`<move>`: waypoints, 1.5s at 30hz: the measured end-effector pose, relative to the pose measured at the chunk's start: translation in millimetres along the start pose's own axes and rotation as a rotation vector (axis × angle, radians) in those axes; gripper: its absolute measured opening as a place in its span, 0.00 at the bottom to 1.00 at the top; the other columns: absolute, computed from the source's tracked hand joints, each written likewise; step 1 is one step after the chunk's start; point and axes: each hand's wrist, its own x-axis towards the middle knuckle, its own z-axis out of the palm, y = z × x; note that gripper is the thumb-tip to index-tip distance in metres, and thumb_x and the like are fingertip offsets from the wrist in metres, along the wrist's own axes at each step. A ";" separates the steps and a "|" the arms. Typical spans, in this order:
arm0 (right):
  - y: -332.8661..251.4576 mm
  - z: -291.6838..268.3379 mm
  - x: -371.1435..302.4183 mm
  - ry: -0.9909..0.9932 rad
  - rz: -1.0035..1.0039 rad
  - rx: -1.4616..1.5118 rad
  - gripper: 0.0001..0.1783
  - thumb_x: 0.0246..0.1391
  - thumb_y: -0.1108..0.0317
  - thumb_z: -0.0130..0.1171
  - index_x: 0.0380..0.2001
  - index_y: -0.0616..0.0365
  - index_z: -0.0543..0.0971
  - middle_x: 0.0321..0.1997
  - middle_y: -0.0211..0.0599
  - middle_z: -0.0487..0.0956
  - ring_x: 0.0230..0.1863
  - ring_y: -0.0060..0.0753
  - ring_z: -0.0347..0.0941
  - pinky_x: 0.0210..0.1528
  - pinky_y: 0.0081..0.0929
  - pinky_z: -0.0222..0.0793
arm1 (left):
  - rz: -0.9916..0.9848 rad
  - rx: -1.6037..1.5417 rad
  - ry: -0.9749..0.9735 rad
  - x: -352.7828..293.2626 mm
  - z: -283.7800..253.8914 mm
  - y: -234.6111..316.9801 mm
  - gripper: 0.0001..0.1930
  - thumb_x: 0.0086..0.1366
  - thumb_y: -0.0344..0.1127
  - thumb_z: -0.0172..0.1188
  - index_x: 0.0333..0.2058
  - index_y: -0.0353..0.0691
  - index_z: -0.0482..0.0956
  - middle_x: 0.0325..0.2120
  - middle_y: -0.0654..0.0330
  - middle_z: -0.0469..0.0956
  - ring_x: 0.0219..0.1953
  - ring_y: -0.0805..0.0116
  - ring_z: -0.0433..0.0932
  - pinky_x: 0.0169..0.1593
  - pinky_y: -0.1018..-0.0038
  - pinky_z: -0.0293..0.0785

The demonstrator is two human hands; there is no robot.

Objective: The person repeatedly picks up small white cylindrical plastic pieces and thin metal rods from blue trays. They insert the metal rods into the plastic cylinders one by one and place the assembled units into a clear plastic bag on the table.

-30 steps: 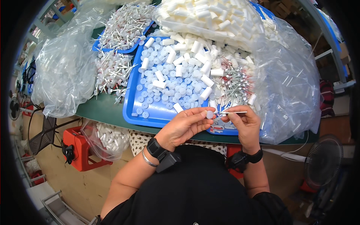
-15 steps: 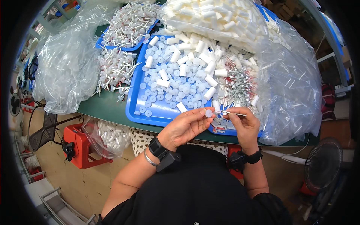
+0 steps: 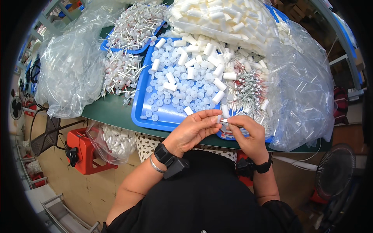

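Note:
My left hand (image 3: 194, 127) pinches a small translucent plastic disc (image 3: 219, 119) between thumb and forefinger, its edge turned up. Close against it on the right, my right hand (image 3: 251, 136) grips a thin pin with a white end (image 3: 225, 120), most of it hidden by the fingers. The pin's end meets the disc; how deep it sits I cannot tell. Just beyond my hands is a blue tray (image 3: 149, 123) holding many pale discs (image 3: 190, 92) and white foam-like cylinders (image 3: 169, 86). Thin metal pins with red and white ends (image 3: 250, 88) are heaped to the right.
A smaller blue tray (image 3: 142, 50) at the far left overflows with disc-and-stem pieces (image 3: 122, 70). A large clear bag of white cylinders (image 3: 225, 23) lies at the back. Crumpled plastic bags (image 3: 66, 77) flank the green table (image 3: 107, 114). Below left stands a red stool (image 3: 79, 149); a fan (image 3: 336, 169) is at right.
My right hand has moved left, bringing the pin up to the disc. The disc has turned from facing up to edge-on in my left fingers.

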 end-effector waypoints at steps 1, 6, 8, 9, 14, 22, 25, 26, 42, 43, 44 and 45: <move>0.0 0.4 -1.1 -0.010 0.086 0.009 0.06 0.52 0.78 0.62 0.34 0.63 0.80 0.33 0.40 0.81 0.30 0.34 0.78 0.33 0.27 0.73 | 0.014 0.010 0.010 -0.3 0.3 -0.4 0.18 0.67 0.30 0.57 0.54 0.31 0.70 0.39 0.60 0.77 0.42 0.74 0.79 0.48 0.80 0.77; -0.3 0.0 -0.9 -0.079 0.140 -0.100 0.06 0.52 0.75 0.62 0.35 0.63 0.79 0.29 0.42 0.80 0.27 0.36 0.77 0.29 0.26 0.71 | 0.029 0.072 0.026 -2.1 3.1 -0.1 0.17 0.66 0.29 0.58 0.52 0.32 0.72 0.39 0.60 0.78 0.41 0.74 0.79 0.48 0.80 0.77; 1.9 2.1 -1.4 -0.043 0.023 -0.198 0.08 0.51 0.76 0.62 0.36 0.63 0.79 0.28 0.42 0.80 0.27 0.38 0.77 0.28 0.27 0.71 | 0.019 0.061 0.035 -1.8 1.8 -2.6 0.16 0.66 0.30 0.58 0.52 0.32 0.73 0.39 0.59 0.78 0.41 0.74 0.79 0.48 0.80 0.78; 3.2 3.0 -1.9 -0.025 -0.035 -0.248 0.09 0.50 0.77 0.62 0.36 0.62 0.79 0.28 0.41 0.80 0.27 0.39 0.77 0.28 0.28 0.71 | 0.012 0.041 0.043 -1.5 0.9 -4.7 0.16 0.66 0.30 0.58 0.51 0.32 0.74 0.39 0.59 0.79 0.40 0.74 0.79 0.47 0.80 0.78; 2.6 15.0 -2.1 0.057 -0.242 -0.454 0.12 0.45 0.80 0.62 0.37 0.61 0.80 0.26 0.41 0.79 0.27 0.39 0.78 0.27 0.31 0.72 | -0.018 -0.009 0.066 -0.1 -2.0 -12.2 0.15 0.67 0.32 0.57 0.50 0.33 0.74 0.38 0.60 0.79 0.38 0.75 0.80 0.45 0.81 0.79; 7.1 14.4 -3.9 0.018 0.067 -0.085 0.08 0.53 0.75 0.60 0.37 0.64 0.79 0.26 0.42 0.79 0.27 0.37 0.78 0.28 0.29 0.72 | 0.017 0.070 0.074 0.1 -1.9 -8.8 0.14 0.69 0.36 0.56 0.47 0.33 0.75 0.33 0.63 0.79 0.32 0.79 0.77 0.39 0.82 0.77; 11.8 6.0 -1.5 0.019 0.304 0.051 0.07 0.56 0.71 0.59 0.34 0.64 0.80 0.26 0.42 0.79 0.27 0.38 0.77 0.29 0.29 0.72 | 0.086 0.048 0.138 -0.3 -8.9 -1.8 0.15 0.69 0.39 0.55 0.46 0.33 0.76 0.31 0.64 0.78 0.30 0.79 0.76 0.39 0.81 0.76; 17.2 3.9 -1.4 0.003 0.253 -0.053 0.07 0.57 0.71 0.59 0.33 0.64 0.80 0.26 0.42 0.79 0.27 0.38 0.77 0.30 0.30 0.72 | 0.135 0.048 0.135 -0.6 -12.0 0.6 0.15 0.69 0.40 0.55 0.46 0.34 0.75 0.33 0.62 0.79 0.33 0.76 0.78 0.42 0.79 0.77; 35.5 23.7 -4.4 -0.057 0.377 -0.350 0.06 0.46 0.69 0.63 0.25 0.60 0.79 0.20 0.39 0.78 0.19 0.40 0.74 0.24 0.32 0.68 | 0.129 0.083 0.178 -3.8 -1.3 6.2 0.20 0.67 0.30 0.55 0.56 0.31 0.68 0.41 0.53 0.78 0.44 0.66 0.79 0.51 0.74 0.76; 36.6 21.5 -4.5 -0.040 0.367 -0.304 0.05 0.46 0.71 0.62 0.26 0.61 0.79 0.19 0.38 0.77 0.18 0.37 0.73 0.24 0.30 0.67 | 0.137 0.081 0.182 -3.7 -0.9 7.5 0.20 0.67 0.30 0.55 0.56 0.31 0.68 0.41 0.53 0.78 0.44 0.66 0.79 0.51 0.74 0.76; 36.4 19.4 -4.4 -0.024 0.357 -0.259 0.04 0.46 0.72 0.62 0.26 0.61 0.78 0.19 0.37 0.77 0.17 0.34 0.73 0.23 0.28 0.67 | 0.144 0.078 0.187 -3.3 -0.4 7.9 0.20 0.67 0.30 0.55 0.56 0.31 0.69 0.41 0.53 0.78 0.44 0.66 0.79 0.50 0.74 0.76; 33.4 17.0 -4.0 -0.015 0.342 -0.224 0.04 0.46 0.74 0.62 0.26 0.61 0.78 0.18 0.37 0.77 0.17 0.32 0.72 0.22 0.27 0.66 | 0.152 0.072 0.184 -2.8 -0.2 8.6 0.20 0.67 0.30 0.55 0.56 0.31 0.69 0.41 0.53 0.78 0.44 0.67 0.79 0.50 0.74 0.76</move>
